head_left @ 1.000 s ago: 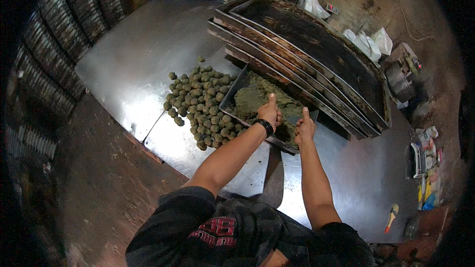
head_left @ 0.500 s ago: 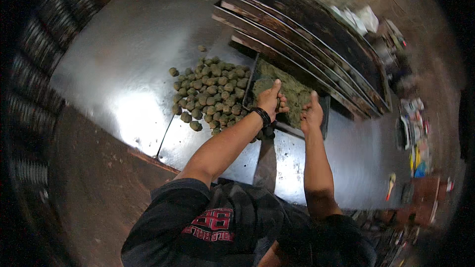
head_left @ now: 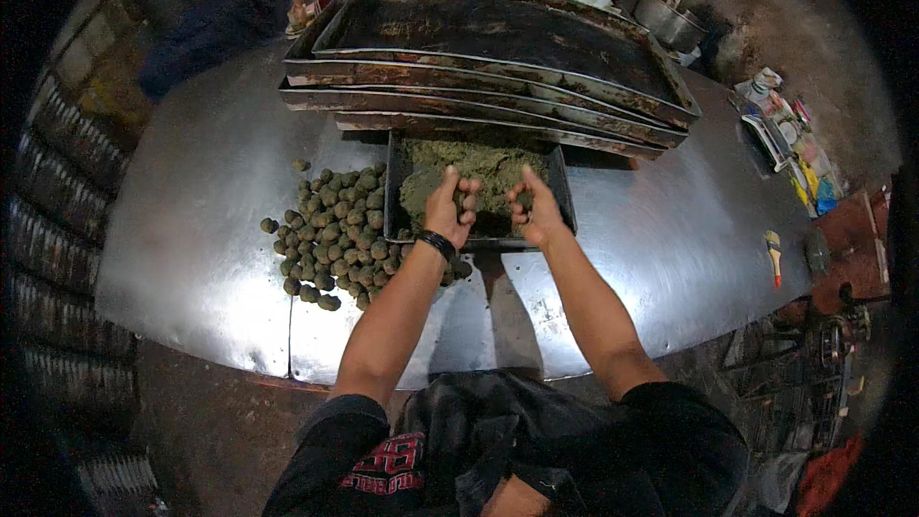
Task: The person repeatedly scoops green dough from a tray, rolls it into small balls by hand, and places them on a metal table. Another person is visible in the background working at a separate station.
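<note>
On the left of the steel counter lies a heap of small greenish-brown dough balls, packed close together, with a few strays at its edges and some lying against the wall of the dark tray. Judging by that heap, a good many pieces are already rolled and set aside.

Just right of the heap stands a small dark rectangular tray holding a mound of the same greenish dough. The mound still fills much of the tray, thicker toward the far side, with bare dark bottom showing at the near edge, so I judge that a fair share remains to be portioned.

The left hand, with a black band at the wrist, hovers over the near part of the tray; its fingers are curled inward around what looks like a small lump of dough, though how firmly they close on it cannot be told. The right hand is just beside it, fingers bent and pinched together in the same way, seemingly on another bit of dough; the piece itself is mostly hidden.

Behind the tray, a stack of large blackened baking trays rests on the counter, the top one showing no balls on it.
</note>
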Available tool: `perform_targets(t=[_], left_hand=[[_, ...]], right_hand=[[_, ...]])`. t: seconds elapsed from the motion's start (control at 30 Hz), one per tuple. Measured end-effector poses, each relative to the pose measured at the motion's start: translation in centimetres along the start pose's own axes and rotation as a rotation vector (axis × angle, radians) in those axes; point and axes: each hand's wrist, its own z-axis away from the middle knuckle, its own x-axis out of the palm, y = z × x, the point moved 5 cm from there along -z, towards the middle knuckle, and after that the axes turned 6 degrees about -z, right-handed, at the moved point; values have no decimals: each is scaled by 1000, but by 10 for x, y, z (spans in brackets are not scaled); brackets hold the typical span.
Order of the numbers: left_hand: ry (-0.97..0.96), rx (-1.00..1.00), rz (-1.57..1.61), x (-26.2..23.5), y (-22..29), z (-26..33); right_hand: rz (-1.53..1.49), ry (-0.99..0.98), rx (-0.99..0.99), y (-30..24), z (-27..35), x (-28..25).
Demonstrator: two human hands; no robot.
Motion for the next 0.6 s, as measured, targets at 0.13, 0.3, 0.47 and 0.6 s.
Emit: perform_targets(t=[0.13, 0.3, 0.47, 0.6], left_hand=[[347, -114, -49, -7, -37, 8], [287, 7, 104, 9, -42, 2], [338, 211, -12, 45, -21, 20], [399, 61, 57, 21, -34, 18]], right_hand=[[156, 129, -66, 13, 1, -18], [-25, -105, 93, -23, 3, -9], [208, -182, -44, -47, 3, -3], [315, 16, -140, -28, -9, -11]])
